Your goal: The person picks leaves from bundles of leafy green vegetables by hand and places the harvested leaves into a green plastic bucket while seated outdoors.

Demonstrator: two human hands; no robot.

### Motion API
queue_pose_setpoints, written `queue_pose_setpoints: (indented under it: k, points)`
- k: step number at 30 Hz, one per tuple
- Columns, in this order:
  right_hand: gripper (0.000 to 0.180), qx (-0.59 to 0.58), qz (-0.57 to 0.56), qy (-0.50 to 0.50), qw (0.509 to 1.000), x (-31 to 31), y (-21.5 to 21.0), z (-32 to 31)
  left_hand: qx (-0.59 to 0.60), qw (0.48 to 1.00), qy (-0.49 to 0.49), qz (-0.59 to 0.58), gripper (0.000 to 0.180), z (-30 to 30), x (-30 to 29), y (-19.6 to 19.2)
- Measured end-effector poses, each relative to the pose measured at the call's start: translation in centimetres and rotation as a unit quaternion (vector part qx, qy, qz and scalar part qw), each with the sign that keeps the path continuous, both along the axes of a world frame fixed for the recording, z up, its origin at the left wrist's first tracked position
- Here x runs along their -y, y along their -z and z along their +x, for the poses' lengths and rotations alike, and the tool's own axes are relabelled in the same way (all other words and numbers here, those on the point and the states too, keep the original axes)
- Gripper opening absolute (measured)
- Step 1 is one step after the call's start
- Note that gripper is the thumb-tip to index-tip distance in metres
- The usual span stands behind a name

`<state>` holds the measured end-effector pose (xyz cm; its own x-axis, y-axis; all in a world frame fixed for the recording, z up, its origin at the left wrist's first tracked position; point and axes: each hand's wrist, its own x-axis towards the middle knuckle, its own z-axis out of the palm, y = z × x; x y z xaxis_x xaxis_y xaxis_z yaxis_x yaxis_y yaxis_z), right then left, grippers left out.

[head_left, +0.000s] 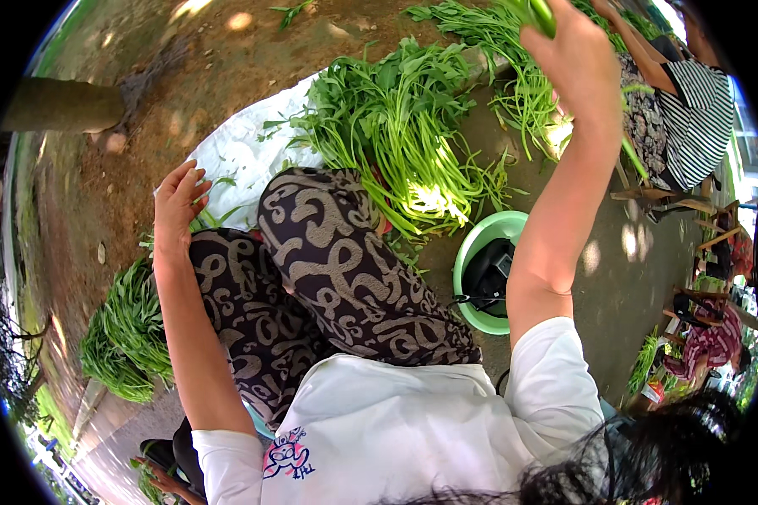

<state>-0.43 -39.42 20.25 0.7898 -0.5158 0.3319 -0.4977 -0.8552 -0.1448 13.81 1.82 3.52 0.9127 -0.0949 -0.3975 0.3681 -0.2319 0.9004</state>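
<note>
Greens (396, 118) heap at the sheet's (244, 151) right edge, plenty seemingly remaining; right grip (576, 66) clasps stalks (541, 15); half-curled left grip (178, 202) seems empty.

At the upper right of the frame, our bare right hand (574, 61) grips bright green plant stems (541, 15). Left of centre, our bare left hand (179, 204) has loosely spread fingers by a crinkled white sheet (248, 145). We see a heap of long-stemmed leafy greens (400, 126) at upper centre and a round, pale-green basin (499, 225) right of centre.
</note>
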Motion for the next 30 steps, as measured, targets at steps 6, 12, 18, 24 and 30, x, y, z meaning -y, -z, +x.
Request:
queue_pose_setpoints:
  k: [6, 12, 18, 24, 30]
  points:
    - [0.038, 0.241, 0.051, -0.241, 0.939, -2.7, -2.6, 5.8, 0.008, 1.000, -0.002, -0.029, 0.034, 0.4, -0.8, 0.8]
    - [0.042, 0.209, 0.401, -0.422, 0.786, -12.9, -2.8, 11.3, 0.064, 0.996, -0.045, -0.040, 0.031, -0.4, -2.4, 0.0]
    - [0.040, 0.071, 0.589, -0.391, 0.703, -19.5, 4.3, 10.8, 0.263, 0.947, -0.109, -0.146, 0.027, -3.7, -2.2, -1.5]
    - [0.040, 0.032, 0.630, -0.365, 0.685, -22.3, 12.3, 6.1, 0.094, 0.965, 0.099, -0.226, 0.073, -9.4, 0.3, -2.2]
    - [0.053, -0.052, 0.569, -0.355, 0.740, -25.0, 14.3, 1.7, -0.079, 0.919, 0.015, -0.386, 0.065, -12.0, 1.9, 1.5]
